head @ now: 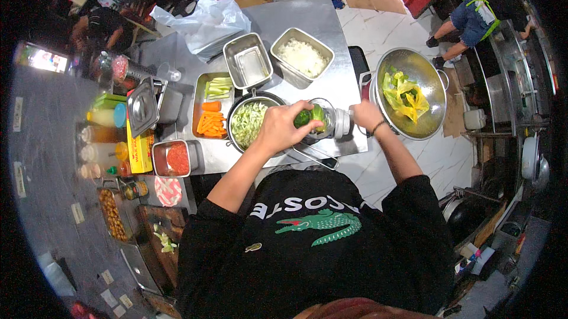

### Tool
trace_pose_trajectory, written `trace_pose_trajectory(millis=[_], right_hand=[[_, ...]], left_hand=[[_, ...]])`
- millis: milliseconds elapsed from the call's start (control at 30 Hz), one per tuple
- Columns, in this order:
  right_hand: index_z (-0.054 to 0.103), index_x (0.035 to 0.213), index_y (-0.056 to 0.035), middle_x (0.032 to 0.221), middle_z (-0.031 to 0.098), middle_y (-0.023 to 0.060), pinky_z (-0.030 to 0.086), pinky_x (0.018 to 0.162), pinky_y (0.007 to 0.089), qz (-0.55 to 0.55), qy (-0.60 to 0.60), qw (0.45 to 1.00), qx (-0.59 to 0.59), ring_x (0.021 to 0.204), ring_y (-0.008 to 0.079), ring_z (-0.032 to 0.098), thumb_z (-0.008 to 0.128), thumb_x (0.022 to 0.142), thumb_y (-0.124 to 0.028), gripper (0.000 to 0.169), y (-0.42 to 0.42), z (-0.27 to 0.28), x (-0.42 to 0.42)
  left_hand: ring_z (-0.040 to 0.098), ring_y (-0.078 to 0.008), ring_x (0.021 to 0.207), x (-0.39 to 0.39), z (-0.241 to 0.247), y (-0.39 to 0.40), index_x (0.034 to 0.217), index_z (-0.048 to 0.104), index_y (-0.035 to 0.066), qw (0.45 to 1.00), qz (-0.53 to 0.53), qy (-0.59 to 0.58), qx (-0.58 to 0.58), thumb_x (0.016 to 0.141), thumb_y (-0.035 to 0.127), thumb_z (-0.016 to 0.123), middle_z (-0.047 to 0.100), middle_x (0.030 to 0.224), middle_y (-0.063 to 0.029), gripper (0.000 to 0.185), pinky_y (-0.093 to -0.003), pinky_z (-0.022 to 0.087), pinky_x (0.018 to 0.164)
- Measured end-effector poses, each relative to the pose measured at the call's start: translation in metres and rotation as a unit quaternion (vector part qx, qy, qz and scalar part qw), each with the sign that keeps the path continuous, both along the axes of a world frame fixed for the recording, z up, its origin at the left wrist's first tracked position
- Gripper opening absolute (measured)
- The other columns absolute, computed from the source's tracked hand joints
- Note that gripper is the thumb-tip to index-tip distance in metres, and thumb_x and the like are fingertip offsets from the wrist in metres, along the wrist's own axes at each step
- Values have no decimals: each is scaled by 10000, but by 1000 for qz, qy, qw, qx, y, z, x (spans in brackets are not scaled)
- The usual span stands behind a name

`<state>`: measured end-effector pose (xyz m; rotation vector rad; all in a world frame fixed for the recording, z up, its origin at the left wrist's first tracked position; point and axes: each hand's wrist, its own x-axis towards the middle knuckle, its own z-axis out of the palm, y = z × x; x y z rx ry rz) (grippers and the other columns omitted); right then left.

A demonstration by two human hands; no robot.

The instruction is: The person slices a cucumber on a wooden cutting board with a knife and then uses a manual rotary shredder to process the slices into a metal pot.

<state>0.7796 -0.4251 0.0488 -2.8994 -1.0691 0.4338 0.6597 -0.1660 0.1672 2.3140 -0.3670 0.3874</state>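
Note:
Near the table's front edge, my left hand has its fingers round a green vegetable piece at the mouth of a clear container. The container lies on its side, with more green pieces inside and a grey-white end part. My right hand is closed beside that end part; what it grips is hidden. Left of my left hand, a round pot or strainer holds shredded pale green vegetable. A tray beside it holds carrot sticks and pale green sticks.
Behind stand an empty steel pan and a pan of chopped white vegetable. A colander with leaves and yellow plastic stands right. Left are a pan of orange-red food and bottles. People work farther off.

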Motion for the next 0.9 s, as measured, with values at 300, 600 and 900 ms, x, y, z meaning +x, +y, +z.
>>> trace_pose_trajectory(millis=[300,600,900], right_hand=[[632,830,-90,597,600,167,487,551,459,64,106,984,125,584,348,615,622,647,-203,215,-5,165,-131],[677,815,-119,679,642,144,512,593,418,-34,-142,982,123,663,320,647,620,687,-223,174,34,96,38],[664,812,-46,684,638,179,521,635,453,70,224,972,8,706,352,650,626,639,-206,238,-11,69,-110]], left_hand=[[650,-171,761,-5,32,-7,1024,666,31,964,103,221,-110,686,247,790,686,875,-126,420,-290,489,724],[617,-175,613,6,40,-13,932,670,40,960,129,242,-57,682,264,795,656,715,-121,358,-302,467,599],[607,-260,570,11,36,-15,909,646,93,964,141,226,-5,662,319,800,611,639,-142,368,-333,461,553]])
